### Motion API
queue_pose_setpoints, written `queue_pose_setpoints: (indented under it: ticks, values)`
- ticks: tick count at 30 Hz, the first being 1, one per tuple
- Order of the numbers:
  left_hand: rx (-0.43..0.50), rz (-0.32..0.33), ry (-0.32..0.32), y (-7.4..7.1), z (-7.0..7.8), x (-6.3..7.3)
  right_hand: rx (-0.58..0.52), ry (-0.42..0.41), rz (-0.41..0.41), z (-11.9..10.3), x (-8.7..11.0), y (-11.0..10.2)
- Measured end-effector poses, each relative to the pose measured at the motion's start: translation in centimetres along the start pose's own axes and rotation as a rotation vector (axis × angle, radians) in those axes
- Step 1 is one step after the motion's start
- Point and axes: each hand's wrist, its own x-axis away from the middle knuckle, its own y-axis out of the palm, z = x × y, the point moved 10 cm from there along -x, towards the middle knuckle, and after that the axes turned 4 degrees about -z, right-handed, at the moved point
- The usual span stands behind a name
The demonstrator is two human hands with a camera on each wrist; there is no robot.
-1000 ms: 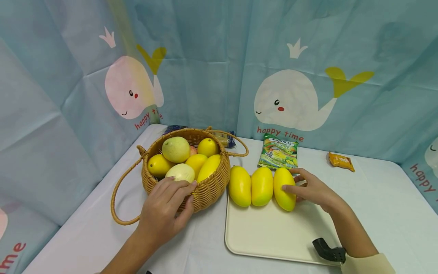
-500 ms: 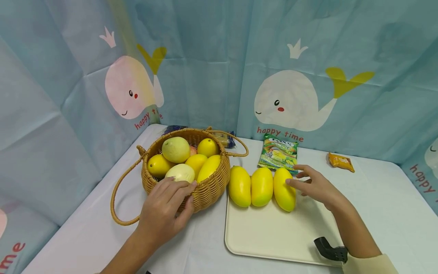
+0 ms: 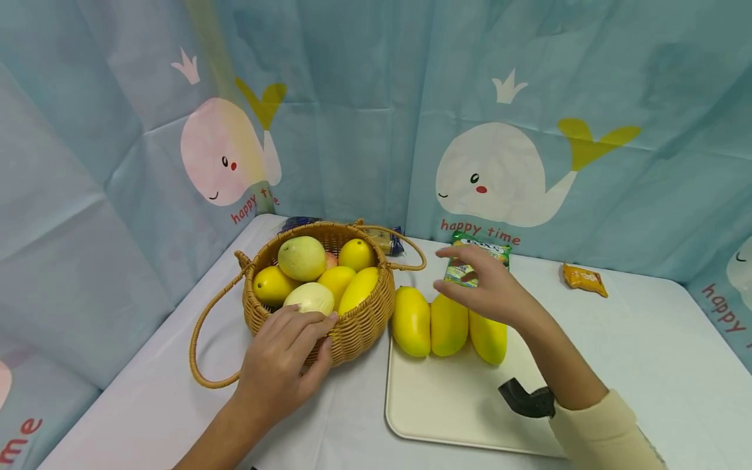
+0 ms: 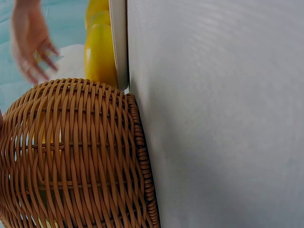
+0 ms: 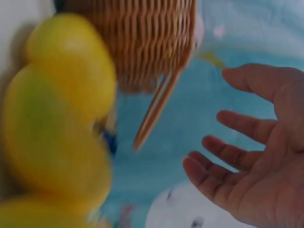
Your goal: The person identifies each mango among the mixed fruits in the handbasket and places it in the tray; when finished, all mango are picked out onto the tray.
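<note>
My left hand (image 3: pixel 281 356) holds the near rim of a round wicker basket (image 3: pixel 364 329), fingers over the edge and thumb against the outer wall. Inside the basket lie yellow mangoes (image 3: pixel 360 291), two pale green round fruits (image 3: pixel 302 258) and a partly hidden reddish fruit. Three yellow mangoes stand side by side along the back of a cream tray (image 3: pixel 446 408); the leftmost mango (image 3: pixel 411 323) is nearest the basket. Above them hovers my right hand (image 3: pixel 490 287), holding nothing. In the right wrist view its fingers (image 5: pixel 237 124) are spread and loosely bent.
A green candy bag (image 3: pixel 501 251) lies behind the mangoes, partly covered by the right hand. Farther right is a small orange packet (image 3: pixel 585 279). Behind the basket a blue and yellow packet (image 3: pixel 388 240) shows. The basket's handles (image 3: pixel 411 266) stick out sideways. A printed curtain (image 3: pixel 352 130) encloses the table.
My right hand has let go of the rightmost mango, lifted, and moved left over the mangoes toward the basket. The left hand has stayed at the basket rim.
</note>
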Motion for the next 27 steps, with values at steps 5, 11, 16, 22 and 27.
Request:
queue_pose_setpoints:
  ticks: [5, 11, 16, 22, 27]
  values:
    - [-0.002, 0.008, 0.010, 0.0, 0.0, 0.0, 0.099, -0.127, -0.030, -4.8, -4.1, 1.8]
    - [0.001, 0.007, 0.018, 0.1, 0.1, 0.0, 0.263, -0.157, -0.115, -7.2, -8.9, 5.0]
    - [0.003, 0.009, 0.025, 0.2, 0.2, 0.0, 0.418, -0.149, -0.182, -7.1, -11.7, 7.2]
    - [0.006, 0.024, 0.032, -0.2, 0.3, -0.2, 0.670, -0.015, -0.327, -6.9, -13.3, 9.2]
    - [0.007, 0.036, 0.036, -0.2, 0.3, -0.2, 0.843, 0.064, -0.447, -7.7, -13.3, 10.5]
